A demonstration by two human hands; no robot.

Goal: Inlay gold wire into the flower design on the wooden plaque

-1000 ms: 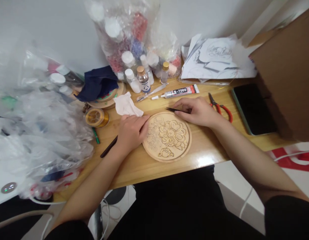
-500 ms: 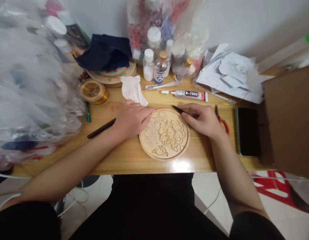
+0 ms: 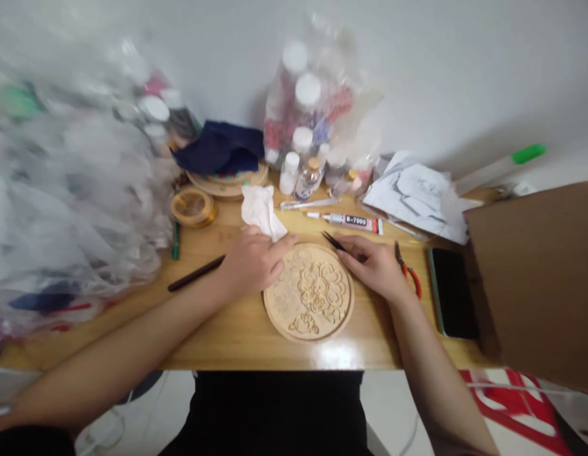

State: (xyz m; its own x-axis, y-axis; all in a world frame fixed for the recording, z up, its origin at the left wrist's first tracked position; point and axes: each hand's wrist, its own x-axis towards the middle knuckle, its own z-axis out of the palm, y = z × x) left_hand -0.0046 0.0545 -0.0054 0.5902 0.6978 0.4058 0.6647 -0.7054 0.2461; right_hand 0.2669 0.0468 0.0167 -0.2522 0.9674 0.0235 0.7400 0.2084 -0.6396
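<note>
A round wooden plaque (image 3: 294,310) with a raised rim lies flat on the table, bearing a flower design partly outlined in gold wire. At its upper left edge rests my left hand (image 3: 256,263), index finger stretched out and thumb apart, holding nothing. A crumpled white tissue (image 3: 260,209) lies just beyond those fingers. My right hand (image 3: 374,266) is closed around black tweezers (image 3: 332,242) at the plaque's upper right; their slightly parted tips point up and left, off the plaque. Orange-handled pliers (image 3: 412,278) lie right of this hand.
Behind the plaque lie a B-7000 glue tube (image 3: 355,220) and a clear pen (image 3: 309,204), near small bottles (image 3: 289,174). A gold wire spool (image 3: 193,208) and dark stick (image 3: 196,273) sit left. A phone (image 3: 453,292) and cardboard box (image 3: 541,278) stand right; plastic bags (image 3: 85,209) crowd the left.
The camera view has tilted upward, so everything sits lower in the picture, with some blur. The tweezers' tips now show apart. Both hands keep nearly the same places around the plaque.
</note>
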